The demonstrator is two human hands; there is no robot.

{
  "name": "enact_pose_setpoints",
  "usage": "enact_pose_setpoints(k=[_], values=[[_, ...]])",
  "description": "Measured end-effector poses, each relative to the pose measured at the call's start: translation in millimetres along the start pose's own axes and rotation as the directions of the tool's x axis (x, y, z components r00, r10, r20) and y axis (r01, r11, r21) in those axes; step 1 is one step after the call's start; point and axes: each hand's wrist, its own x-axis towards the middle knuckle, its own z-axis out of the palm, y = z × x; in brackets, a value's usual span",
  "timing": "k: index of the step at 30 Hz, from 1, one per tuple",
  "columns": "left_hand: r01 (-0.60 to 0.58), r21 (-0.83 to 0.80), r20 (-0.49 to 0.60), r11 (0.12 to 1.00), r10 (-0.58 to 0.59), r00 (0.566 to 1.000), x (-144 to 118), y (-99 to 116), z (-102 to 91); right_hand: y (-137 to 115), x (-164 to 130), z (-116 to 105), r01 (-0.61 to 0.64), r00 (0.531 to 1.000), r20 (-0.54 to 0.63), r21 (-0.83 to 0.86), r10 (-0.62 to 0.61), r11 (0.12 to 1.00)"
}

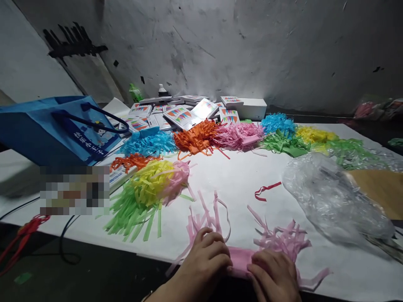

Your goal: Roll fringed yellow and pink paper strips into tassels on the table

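Left hand (206,256), right hand (273,274): fingers curled, pinching pink tassel (242,258) at near edge, rolling incomplete. Finished tassels (151,184) piled far and left.

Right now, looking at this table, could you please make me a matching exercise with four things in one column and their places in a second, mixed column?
Things:
1. pink fringed paper
2. blue bag
3. clear plastic wrap
4. small white boxes

Places:
A. at the far edge of the table, by the wall
B. on the left side, lying tilted
C. at the near edge, under the left hand and the right hand
D. on the right side, crumpled

Right pairs: 1-C, 2-B, 3-D, 4-A
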Motion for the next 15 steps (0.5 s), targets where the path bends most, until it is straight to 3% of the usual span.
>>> enact_pose_setpoints(k=[3,6,9,12,15], values=[[0.161,0.0,0.042,0.987,-0.161,0.986,0,4,0.5,-2,5,3,-0.105,0.994,0.006,-0.017,0.105,0.994],[0.317,0.053,0.072,0.947,-0.321,0.944,2,8,1.8,-6,11,8,-0.168,0.986,-0.034,-0.106,0.165,0.98],[0.373,0.143,0.078,0.917,-0.386,0.919,8,7,3.8,-9,16,15,-0.181,0.983,-0.068,-0.226,0.17,0.957],[0.312,0.173,0.053,0.934,-0.325,0.944,13,3,4.1,-10,16,18,-0.145,0.987,-0.098,-0.237,0.125,0.961],[0.128,0.141,0.068,0.982,-0.139,0.988,12,-1,1.9,-7,9,16,-0.047,0.997,-0.063,-0.087,0.041,0.995]])
